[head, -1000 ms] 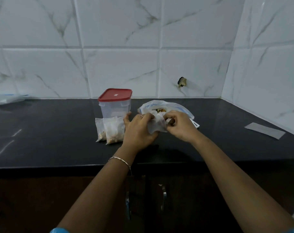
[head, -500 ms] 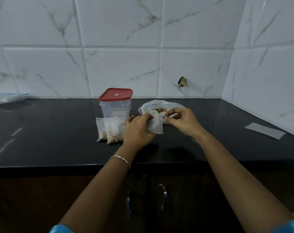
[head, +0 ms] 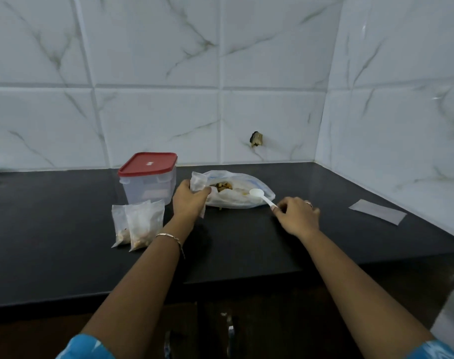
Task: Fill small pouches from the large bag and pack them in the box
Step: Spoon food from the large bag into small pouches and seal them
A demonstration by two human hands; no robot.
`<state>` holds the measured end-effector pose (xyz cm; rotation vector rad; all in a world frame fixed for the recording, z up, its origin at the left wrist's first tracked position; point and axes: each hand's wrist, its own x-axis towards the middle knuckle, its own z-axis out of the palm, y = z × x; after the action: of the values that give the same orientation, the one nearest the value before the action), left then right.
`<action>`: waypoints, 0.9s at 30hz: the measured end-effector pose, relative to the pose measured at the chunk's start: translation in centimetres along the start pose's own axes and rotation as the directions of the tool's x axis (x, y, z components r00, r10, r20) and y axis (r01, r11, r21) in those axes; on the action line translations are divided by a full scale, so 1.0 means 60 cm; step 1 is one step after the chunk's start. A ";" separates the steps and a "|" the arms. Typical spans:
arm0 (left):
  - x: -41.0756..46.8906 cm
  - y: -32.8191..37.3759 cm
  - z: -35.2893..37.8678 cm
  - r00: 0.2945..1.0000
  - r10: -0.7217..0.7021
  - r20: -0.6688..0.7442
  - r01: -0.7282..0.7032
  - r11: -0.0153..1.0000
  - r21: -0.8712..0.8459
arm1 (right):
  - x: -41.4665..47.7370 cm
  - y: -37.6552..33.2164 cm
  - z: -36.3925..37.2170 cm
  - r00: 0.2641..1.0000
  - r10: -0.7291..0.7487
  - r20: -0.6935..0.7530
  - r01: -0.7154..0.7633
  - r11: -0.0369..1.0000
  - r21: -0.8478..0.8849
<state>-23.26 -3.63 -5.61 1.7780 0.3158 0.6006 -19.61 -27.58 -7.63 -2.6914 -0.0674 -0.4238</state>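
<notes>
The box (head: 148, 181) with the red lid (head: 147, 164) stands on the black counter (head: 65, 229), and its lid is on. The big bag (head: 246, 196) lies on its side just right of the box. Its long side runs left to right, and its open end faces the box. Some food (head: 222, 187) shows in that open end.

The left hand (head: 189, 200) is between the box and the big bag. Its fingers are curled around a small pouch (head: 198, 180). The pouch stands tall, with its top pointing up.

A white spoon (head: 260, 195) rests on the big bag. Its round end points toward the wall. Its handle points away from the box, toward the right hand (head: 296, 216). One fingertip (head: 274, 209) touches the end of the handle. The other fingers are bent, and I cannot tell if the hand holds the spoon.

Two filled pouches (head: 139, 225) sit in front of the box, on the near side. Their tops point up and the food lies at the bottom. A grey strip (head: 376, 215) lies flat on the counter, far to the right of the box.
</notes>
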 end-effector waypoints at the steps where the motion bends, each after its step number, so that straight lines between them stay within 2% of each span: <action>1: 0.009 -0.007 0.006 1.000 -0.009 -0.017 0.009 1.000 0.013 | 0.002 -0.001 0.001 1.000 -0.006 -0.012 0.006 1.000 0.008; 5: 0.040 -0.024 0.011 0.996 0.010 -0.093 0.007 0.984 0.177 | 0.000 -0.003 0.000 0.997 -0.050 -0.052 0.057 0.989 0.139; 8: 0.057 -0.030 0.010 0.998 0.016 -0.056 -0.009 0.992 0.129 | -0.008 -0.015 -0.004 0.973 -0.152 -0.173 0.185 0.964 0.190; 12: 0.064 -0.029 0.019 1.000 0.018 0.017 -0.020 0.996 0.090 | 0.004 -0.051 -0.008 0.858 -0.348 -0.379 0.400 0.914 0.065; 14: 0.065 -0.031 0.021 0.999 0.011 0.033 -0.015 0.995 0.100 | 0.020 -0.074 -0.007 0.822 -0.467 -0.327 0.476 0.878 -0.057; 17: 0.070 -0.042 0.018 0.999 0.037 -0.001 -0.036 0.990 0.139 | 0.052 -0.119 -0.003 0.825 -0.554 -0.109 0.509 0.814 -0.279; 21: 0.081 -0.053 0.019 0.997 0.071 -0.022 -0.065 0.973 0.220 | 0.100 -0.183 0.004 0.877 -0.423 0.227 0.480 0.791 -0.381; 22: 0.083 -0.056 0.020 0.996 0.082 -0.022 -0.074 0.968 0.240 | 0.108 -0.192 0.008 0.873 -0.427 0.237 0.488 0.786 -0.379; 24: 0.086 -0.057 0.020 0.996 0.089 -0.017 -0.081 0.960 0.267 | 0.121 -0.198 0.024 0.867 -0.477 0.145 0.495 0.793 -0.354; 27: 0.090 -0.060 0.020 0.996 0.092 0.001 -0.088 0.946 0.313 | 0.134 -0.197 0.050 0.875 -0.476 0.086 0.483 0.849 -0.216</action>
<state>-17.75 -0.83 -8.02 2.1037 0.3556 0.6546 -12.42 -15.68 -3.17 -2.8930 -0.7606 -0.5683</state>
